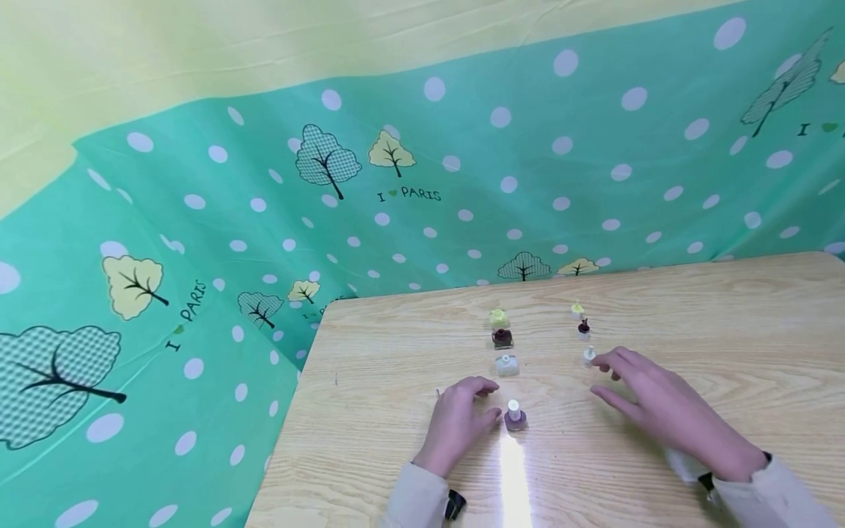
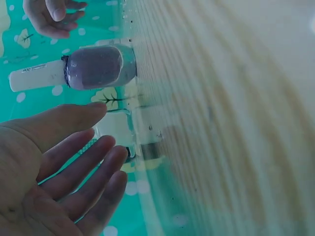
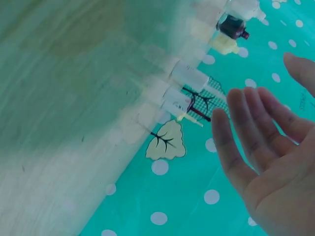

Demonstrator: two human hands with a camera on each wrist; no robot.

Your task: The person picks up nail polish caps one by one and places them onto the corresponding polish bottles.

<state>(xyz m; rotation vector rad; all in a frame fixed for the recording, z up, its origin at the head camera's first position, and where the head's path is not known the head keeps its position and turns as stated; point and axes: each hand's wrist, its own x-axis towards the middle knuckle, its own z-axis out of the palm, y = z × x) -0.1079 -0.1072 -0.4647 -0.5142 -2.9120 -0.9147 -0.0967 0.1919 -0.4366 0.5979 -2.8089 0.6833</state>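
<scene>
A purple nail polish bottle [image 1: 516, 420] stands upright with its white cap on. Beside it my left hand [image 1: 460, 419] is held with fingers apart and nothing between them; the left wrist view shows a gap to the bottle [image 2: 96, 67]. My right hand [image 1: 650, 400] hovers at the right, fingers loosely bent, fingertips close to a white cap [image 1: 590, 356] that stands brush up. Behind that cap are a dark-brushed cap [image 1: 584, 329] and a yellow-brushed cap [image 1: 577, 310]. Left of them, uncapped, stand a white bottle [image 1: 507, 366], a dark bottle [image 1: 502, 339] and a yellow bottle [image 1: 499, 318].
The wooden table [image 1: 726, 323] ends at a green dotted curtain [image 1: 409, 169] behind and to the left. A bright light reflection lies on the tabletop in front of the purple bottle.
</scene>
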